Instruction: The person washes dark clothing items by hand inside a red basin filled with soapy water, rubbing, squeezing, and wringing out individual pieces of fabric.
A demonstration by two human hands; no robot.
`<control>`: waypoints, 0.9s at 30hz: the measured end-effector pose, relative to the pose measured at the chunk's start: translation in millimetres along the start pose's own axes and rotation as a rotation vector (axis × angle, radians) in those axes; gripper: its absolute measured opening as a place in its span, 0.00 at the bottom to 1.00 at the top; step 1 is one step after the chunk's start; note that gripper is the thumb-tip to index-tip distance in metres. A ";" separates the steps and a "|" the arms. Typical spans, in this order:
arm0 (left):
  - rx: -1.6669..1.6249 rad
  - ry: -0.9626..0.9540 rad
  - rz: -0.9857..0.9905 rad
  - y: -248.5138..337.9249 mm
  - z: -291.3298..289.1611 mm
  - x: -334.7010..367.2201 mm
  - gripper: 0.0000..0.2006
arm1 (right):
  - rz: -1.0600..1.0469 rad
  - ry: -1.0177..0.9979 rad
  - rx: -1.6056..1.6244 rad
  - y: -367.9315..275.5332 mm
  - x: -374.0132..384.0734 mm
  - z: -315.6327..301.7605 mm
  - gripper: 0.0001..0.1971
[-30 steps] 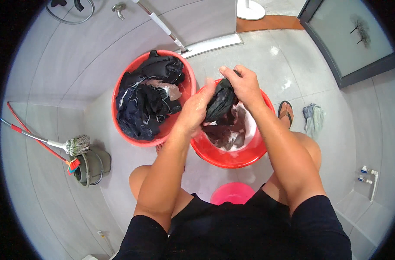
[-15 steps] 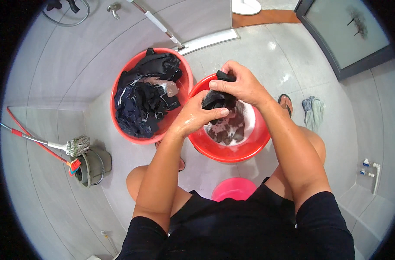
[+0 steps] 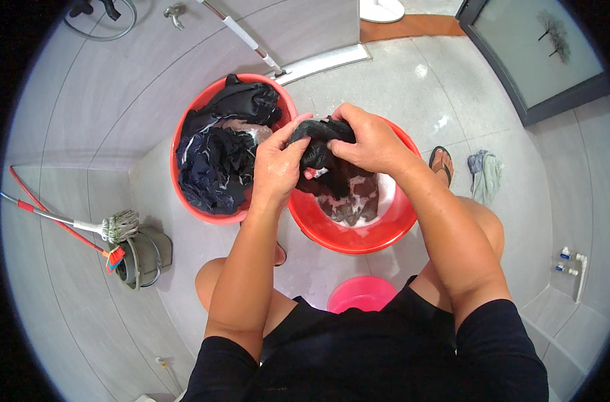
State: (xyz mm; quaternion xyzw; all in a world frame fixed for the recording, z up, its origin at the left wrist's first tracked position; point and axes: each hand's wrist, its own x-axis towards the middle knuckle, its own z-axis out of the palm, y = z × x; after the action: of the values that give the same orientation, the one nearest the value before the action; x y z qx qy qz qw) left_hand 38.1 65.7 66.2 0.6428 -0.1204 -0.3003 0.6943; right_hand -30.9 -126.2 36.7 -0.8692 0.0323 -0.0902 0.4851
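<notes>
Both hands grip a wet black garment (image 3: 318, 144) and hold it bunched above a red basin (image 3: 352, 234) of soapy water with more dark cloth in it. My left hand (image 3: 278, 164) clutches its left end, my right hand (image 3: 365, 141) covers its right end. Just to the left stands a second red basin (image 3: 191, 204) heaped with dark blue and black clothes (image 3: 218, 154).
A mop (image 3: 110, 226) with a red handle leans on a dark bucket (image 3: 141, 258) at the left. A pink stool (image 3: 362, 293) sits under me. A sandal (image 3: 442, 163) and a crumpled cloth (image 3: 486, 174) lie on the tiled floor at the right, by a glass door (image 3: 539, 53).
Both hands have kept rubbing the black garment over the right basin, shifting slightly left and working the cloth between them. The view has tilted a little.
</notes>
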 end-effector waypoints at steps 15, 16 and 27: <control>1.146 0.367 0.639 1.2 3.4 -2.2 0.19 | -0.123 0.388 -0.239 -0.6 -1.3 15.8 0.13; 1.151 0.363 0.661 2.8 1.1 -2.0 0.17 | -0.125 0.387 -0.239 -2.5 -2.8 17.4 0.13; 0.455 0.395 0.708 35.0 -10.9 0.1 0.14 | -0.091 -0.231 -0.197 21.2 -35.8 55.9 0.15</control>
State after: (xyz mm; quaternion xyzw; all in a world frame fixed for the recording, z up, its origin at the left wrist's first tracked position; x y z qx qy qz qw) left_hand 53.3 74.3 98.4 0.7430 -0.2607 0.1175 0.6051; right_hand -54.8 -85.4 -14.4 -0.9178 -0.0542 -0.0081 0.3933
